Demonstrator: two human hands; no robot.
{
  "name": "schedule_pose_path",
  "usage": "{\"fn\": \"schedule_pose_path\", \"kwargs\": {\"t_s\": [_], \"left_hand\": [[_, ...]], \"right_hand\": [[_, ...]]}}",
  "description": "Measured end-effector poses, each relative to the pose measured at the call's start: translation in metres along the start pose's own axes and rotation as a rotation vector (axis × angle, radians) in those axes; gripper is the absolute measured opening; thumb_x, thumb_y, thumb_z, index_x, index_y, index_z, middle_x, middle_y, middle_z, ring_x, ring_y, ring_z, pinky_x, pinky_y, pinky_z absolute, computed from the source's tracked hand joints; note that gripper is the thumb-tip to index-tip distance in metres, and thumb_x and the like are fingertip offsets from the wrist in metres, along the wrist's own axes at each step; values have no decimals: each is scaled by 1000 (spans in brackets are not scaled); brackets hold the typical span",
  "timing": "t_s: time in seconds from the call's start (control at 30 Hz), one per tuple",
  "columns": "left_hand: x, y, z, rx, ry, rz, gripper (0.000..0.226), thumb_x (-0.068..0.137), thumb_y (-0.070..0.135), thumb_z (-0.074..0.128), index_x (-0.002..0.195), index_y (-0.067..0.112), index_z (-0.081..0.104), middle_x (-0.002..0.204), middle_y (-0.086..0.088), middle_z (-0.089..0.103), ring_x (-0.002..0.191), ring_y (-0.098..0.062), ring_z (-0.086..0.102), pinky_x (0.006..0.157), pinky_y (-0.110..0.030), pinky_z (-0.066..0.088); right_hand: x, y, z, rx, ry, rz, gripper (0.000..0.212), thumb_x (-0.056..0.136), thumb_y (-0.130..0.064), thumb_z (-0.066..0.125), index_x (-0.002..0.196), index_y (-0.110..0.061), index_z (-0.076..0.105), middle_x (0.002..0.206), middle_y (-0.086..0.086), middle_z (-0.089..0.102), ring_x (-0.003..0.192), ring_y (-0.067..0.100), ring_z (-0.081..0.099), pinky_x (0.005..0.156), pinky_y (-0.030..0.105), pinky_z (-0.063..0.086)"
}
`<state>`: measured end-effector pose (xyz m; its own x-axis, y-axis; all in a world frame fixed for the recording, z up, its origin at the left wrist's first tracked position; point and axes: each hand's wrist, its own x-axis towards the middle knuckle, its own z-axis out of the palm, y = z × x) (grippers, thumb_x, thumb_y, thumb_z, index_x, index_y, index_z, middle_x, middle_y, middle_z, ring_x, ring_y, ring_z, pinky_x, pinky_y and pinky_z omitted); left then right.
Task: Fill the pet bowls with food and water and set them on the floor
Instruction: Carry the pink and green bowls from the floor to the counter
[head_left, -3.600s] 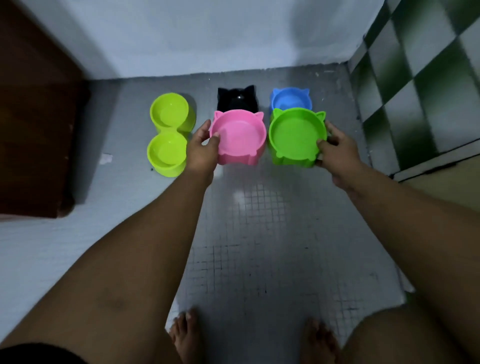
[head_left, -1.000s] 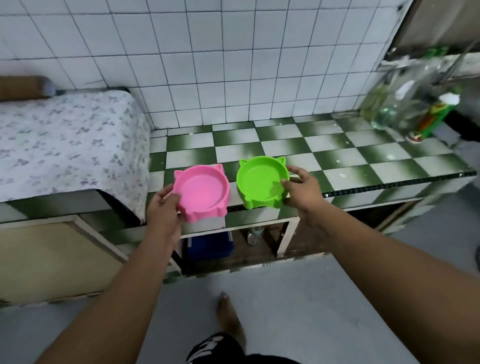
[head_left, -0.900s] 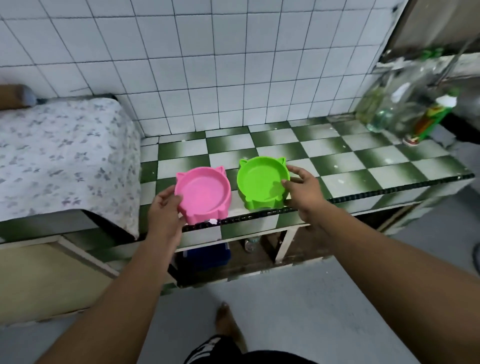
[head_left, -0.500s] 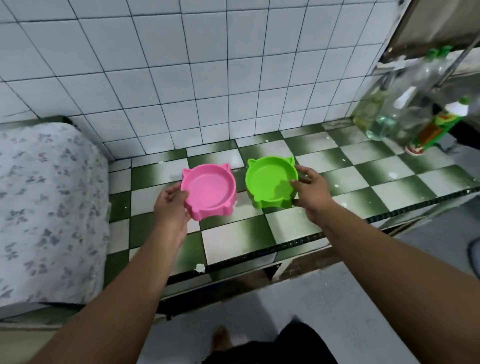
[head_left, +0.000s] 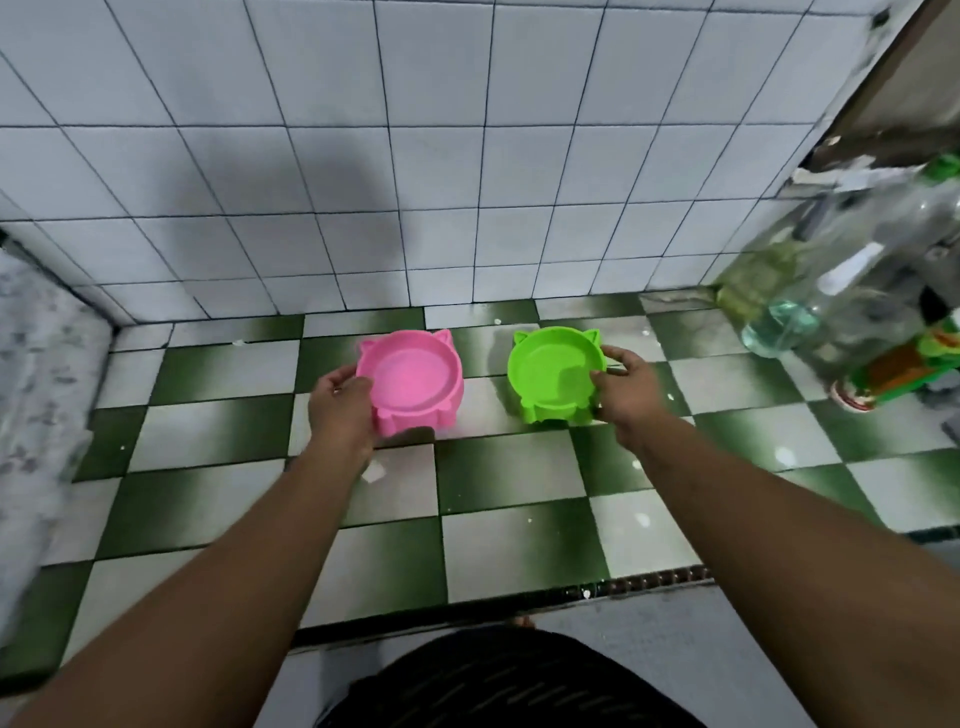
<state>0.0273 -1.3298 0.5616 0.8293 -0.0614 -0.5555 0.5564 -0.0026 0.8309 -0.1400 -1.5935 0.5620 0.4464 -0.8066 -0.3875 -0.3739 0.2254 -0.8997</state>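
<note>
The step in hand looks like putting two empty bowls down on the worktop (head_left: 509, 488), ready to be filled. The left hand (head_left: 340, 410) is closed on the near-left rim of the pink bowl (head_left: 410, 379), which sits just past its fingers. The right hand (head_left: 621, 389) is closed on the right side of the green bowl (head_left: 553, 371), thumb over the rim. Both bowls seem to rest on the tiles, side by side but apart. Next, I think, the hands let go and fetch food and water. Blurry bottles (head_left: 810, 306) stand far off to the right of the right hand.
</note>
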Motion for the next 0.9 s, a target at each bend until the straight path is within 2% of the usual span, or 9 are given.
{"fn": "schedule_pose_path", "kwargs": {"t_s": [0.1,0.23,0.3,0.37,0.43,0.57,0.7,0.77,0.9], "left_hand": [[11,-4,32,-4,37,-3,30,97,6,57,119,27,58,119,0,58,105,-27,63,66,-39,63],[32,-4,68,47,81,-1,29,95,4,59,111,27,57,123,-3,58,104,-29,66,74,-48,65],[40,-2,81,105,103,33,29,94,4,59,116,24,58,119,-3,58,96,-28,68,67,-48,65],[46,0,90,135,117,64,31,94,3,59,120,20,58,114,-2,60,88,-26,71,59,-44,65],[51,1,96,166,128,72,32,93,2,59,120,18,58,109,-1,61,83,-25,73,55,-40,62],[63,-4,103,244,203,102,24,93,6,64,113,18,59,100,2,63,74,-18,70,43,-28,57],[76,-9,101,535,269,236,16,90,13,72,105,18,67,95,4,70,71,-8,67,41,-13,45],[81,-10,101,608,274,260,11,89,14,72,99,18,69,89,4,71,67,-7,66,41,-12,43],[87,-6,105,640,268,290,10,89,17,73,88,24,66,86,4,71,73,-12,69,56,-23,52]], "right_hand": [[37,-7,-7,30,-55,19,41,94,4,57,132,-13,57,102,22,66,86,33,63,81,51,54],[80,-14,-5,35,-101,37,41,93,5,58,130,-14,58,102,23,66,81,29,61,69,40,50],[98,-15,1,22,-114,34,40,93,4,59,127,-15,59,107,26,67,82,31,63,71,46,54],[111,-15,9,-3,-110,20,39,91,2,60,125,-16,62,113,25,68,91,36,67,83,59,56],[119,-13,15,-26,-100,14,39,90,1,61,125,-15,63,114,21,69,100,40,69,87,63,55],[131,-9,17,-201,-26,-55,39,89,-8,64,127,-15,65,109,17,71,99,35,69,88,54,57],[139,-9,15,-438,38,-167,33,86,-13,69,119,-12,70,102,13,75,92,31,71,87,46,58],[141,-7,17,-512,48,-215,30,85,-11,68,114,-12,73,100,11,76,92,30,70,88,42,57],[145,-7,17,-501,65,-223,28,83,-9,69,110,-11,75,99,10,76,89,28,71,86,45,59]]}}
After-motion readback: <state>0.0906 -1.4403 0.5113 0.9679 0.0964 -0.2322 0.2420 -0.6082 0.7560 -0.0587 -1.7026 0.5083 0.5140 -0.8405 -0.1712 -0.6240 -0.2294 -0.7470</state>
